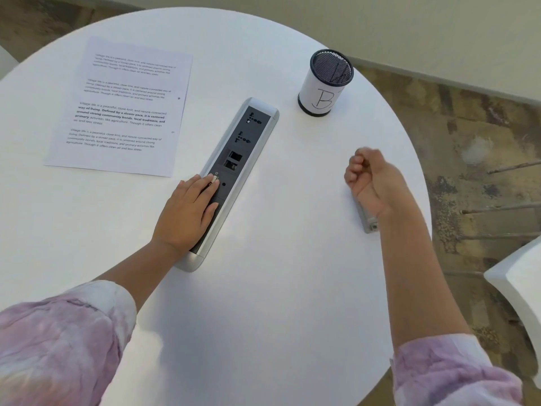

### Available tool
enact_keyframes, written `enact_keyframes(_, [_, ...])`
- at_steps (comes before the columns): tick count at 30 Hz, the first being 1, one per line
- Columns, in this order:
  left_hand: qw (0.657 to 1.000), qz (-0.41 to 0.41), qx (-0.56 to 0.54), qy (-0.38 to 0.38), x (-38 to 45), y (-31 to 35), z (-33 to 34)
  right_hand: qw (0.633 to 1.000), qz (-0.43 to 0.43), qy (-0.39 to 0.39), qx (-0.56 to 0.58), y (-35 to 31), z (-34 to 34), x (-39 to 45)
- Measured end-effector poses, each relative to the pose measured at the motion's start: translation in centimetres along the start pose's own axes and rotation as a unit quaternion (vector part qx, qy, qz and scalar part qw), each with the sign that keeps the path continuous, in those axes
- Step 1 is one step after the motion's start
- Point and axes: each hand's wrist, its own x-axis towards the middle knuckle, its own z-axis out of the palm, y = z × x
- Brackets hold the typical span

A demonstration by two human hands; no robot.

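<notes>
Rested left grip flat on socket bar; curled right grip, seemingly empty, above block by right edge of desk. Judged block rigid, light: best pinched across long sides.

Two loose sleeves of mottled pink, lilac and white fabric, cuffs near the elbows.

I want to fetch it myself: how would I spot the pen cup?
Start at the round white table and look to its far right edge, beyond the grey socket strip. The pen cup stands there: black mesh wrapped in white paper with a hand-drawn B, the only upright thing on the table.
</notes>
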Motion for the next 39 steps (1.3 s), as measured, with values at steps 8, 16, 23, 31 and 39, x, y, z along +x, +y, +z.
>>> enact_keyframes(8, [1.000, -0.011, 0.008, -0.009, -0.1, 0.1, 0.0, 0.960, -0.141, 0.081, -0.226, -7.4, 6.1, 5.3])
enact_keyframes(16, [1.000, -0.009, -0.001, -0.010, 0.0, -0.1, 0.0, 0.817, -0.201, 0.105, -0.531, -8.0, 8.1, 10.6])
enact_keyframes(23, [1.000, -0.006, -0.001, -0.009, 0.1, -0.1, 0.0, 0.772, -0.224, 0.107, -0.585, -8.6, 7.9, 11.4])
enact_keyframes(31, [1.000, -0.001, -0.010, -0.005, 0.1, -0.4, 0.2, 0.788, -0.287, 0.100, -0.535, -8.2, 7.5, 10.9])
enact_keyframes(39, [1.000, -0.016, -0.010, -0.016, 0.0, -0.2, 0.0, 0.792, -0.381, 0.065, -0.473, -2.6, 6.3, 5.0])
